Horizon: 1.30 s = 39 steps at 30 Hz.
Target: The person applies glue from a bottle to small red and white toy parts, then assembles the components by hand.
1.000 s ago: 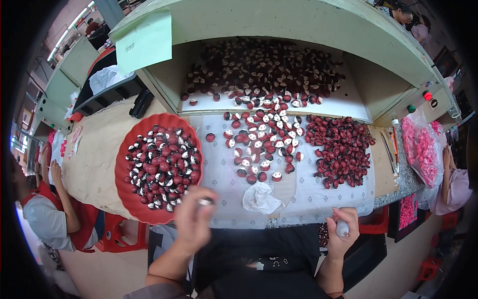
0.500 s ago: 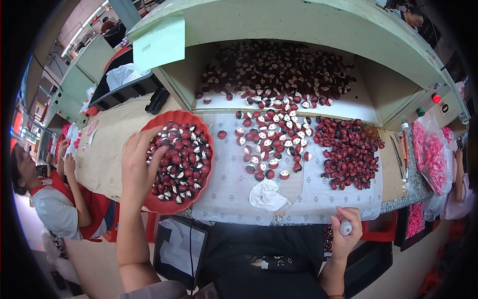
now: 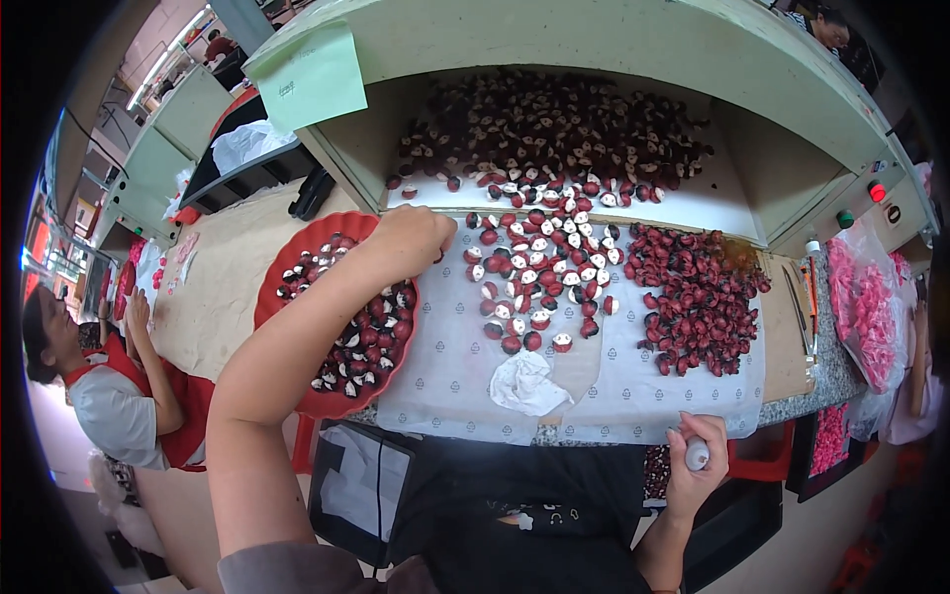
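Observation:
My left hand reaches across the red scalloped bowl to the white sheet. Its fingers are bent and pinched together on a small dark red figure piece, mostly hidden under the fingertips. Inside the bowl lie many round red, black and white pieces. Low on the right, at the table's front edge, my right hand is closed around a small whitish object with a rounded end, perhaps a glue bottle. Ahead of it spread red-and-white face pieces and a heap of dark red curled pieces.
A crumpled white tissue lies on the printed sheet. Behind stands a pale green cabinet with many pieces on its floor. Tweezers and a bag of pink parts are at right. A co-worker sits at left.
My left hand has moved right and away from over the bowl, onto the lone piece on the sheet, its fingers closing. My right hand has shifted slightly, still holding the whitish object.

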Available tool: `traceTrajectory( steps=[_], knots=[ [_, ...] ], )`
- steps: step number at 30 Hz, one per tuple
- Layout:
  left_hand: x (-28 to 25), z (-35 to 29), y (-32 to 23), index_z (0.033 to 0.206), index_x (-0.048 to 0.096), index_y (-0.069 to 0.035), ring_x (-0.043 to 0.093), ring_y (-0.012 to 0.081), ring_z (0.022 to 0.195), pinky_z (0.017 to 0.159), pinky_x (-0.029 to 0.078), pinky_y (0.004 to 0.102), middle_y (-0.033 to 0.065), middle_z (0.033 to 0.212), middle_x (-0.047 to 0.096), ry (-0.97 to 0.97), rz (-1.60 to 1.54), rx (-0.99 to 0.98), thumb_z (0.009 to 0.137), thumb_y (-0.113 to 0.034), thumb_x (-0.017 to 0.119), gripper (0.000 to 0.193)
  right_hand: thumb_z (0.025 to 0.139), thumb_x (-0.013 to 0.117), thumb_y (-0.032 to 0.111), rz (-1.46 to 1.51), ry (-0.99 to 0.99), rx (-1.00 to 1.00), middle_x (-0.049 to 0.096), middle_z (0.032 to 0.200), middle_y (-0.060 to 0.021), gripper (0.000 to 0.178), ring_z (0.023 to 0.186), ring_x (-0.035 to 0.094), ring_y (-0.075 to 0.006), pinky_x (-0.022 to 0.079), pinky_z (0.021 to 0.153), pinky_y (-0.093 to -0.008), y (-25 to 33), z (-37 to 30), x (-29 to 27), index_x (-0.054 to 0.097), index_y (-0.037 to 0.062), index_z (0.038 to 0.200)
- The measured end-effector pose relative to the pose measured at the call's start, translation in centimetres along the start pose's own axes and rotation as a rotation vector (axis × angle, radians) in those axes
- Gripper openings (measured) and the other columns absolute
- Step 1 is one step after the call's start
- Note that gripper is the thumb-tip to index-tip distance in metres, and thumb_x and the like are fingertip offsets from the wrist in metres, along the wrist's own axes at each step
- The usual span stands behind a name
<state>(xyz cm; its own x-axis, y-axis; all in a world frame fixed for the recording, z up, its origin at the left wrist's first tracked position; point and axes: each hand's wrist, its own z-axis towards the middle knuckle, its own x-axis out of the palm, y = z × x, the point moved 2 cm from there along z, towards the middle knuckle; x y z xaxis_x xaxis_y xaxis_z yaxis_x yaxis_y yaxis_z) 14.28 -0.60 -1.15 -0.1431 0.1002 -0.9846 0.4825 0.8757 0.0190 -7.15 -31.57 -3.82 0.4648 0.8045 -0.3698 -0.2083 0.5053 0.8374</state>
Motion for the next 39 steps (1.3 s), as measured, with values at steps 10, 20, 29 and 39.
traceTrajectory(
  steps=[10,20,29,39],
  knots=[
    [-0.8,0.6,-0.2,0.081,0.060,-0.005,0.058,0.0247,0.074,0.066,0.045,0.0331,0.0098,0.077,0.061,-0.041,-0.260,0.038,0.067,-0.007,0.059,0.014,0.063,0.059,-0.008,0.060,0.049,0.028,0.048,0.075,-0.0060,0.022,0.063,0.044,-0.0110,0.035,0.061,-0.0205,0.8,-0.5,0.2,0.056,-0.0015,0.084],
    [-1.8,3.0,-13.9,0.081,0.059,-0.005,0.054,0.0235,0.078,0.071,0.042,0.0344,0.0071,0.076,0.056,-0.331,-0.147,0.541,0.065,-0.010,0.060,0.016,0.059,0.061,-0.010,0.046,0.027,0.016,0.050,0.077,-0.0069,0.027,0.056,0.044,-0.0108,0.037,0.055,-0.0214,0.8,-0.7,0.4,0.059,0.0010,0.084],
    [-0.7,3.3,-16.2,0.072,0.052,-0.002,0.051,0.0235,0.070,0.067,0.041,0.0344,0.0089,0.080,0.051,-0.485,-0.114,0.626,0.066,-0.007,0.049,0.008,0.061,0.061,-0.009,0.074,-0.045,0.020,0.049,0.076,-0.0066,0.024,0.057,0.043,-0.0097,0.036,0.057,-0.0205,0.2,-1.6,-1.2,0.058,0.0003,0.083],
    [-2.7,-7.2,-15.3,0.098,0.055,-0.002,0.056,0.0194,0.083,0.072,0.044,0.0272,0.0083,0.092,0.055,-0.139,-0.997,0.405,0.076,-0.003,0.054,0.023,0.067,0.052,-0.003,0.379,-0.072,-0.016,0.037,0.097,-0.0124,0.039,0.065,0.045,-0.0129,0.037,0.062,-0.0230,-1.0,-1.1,-0.1,0.031,0.0046,0.099]
  ],
)
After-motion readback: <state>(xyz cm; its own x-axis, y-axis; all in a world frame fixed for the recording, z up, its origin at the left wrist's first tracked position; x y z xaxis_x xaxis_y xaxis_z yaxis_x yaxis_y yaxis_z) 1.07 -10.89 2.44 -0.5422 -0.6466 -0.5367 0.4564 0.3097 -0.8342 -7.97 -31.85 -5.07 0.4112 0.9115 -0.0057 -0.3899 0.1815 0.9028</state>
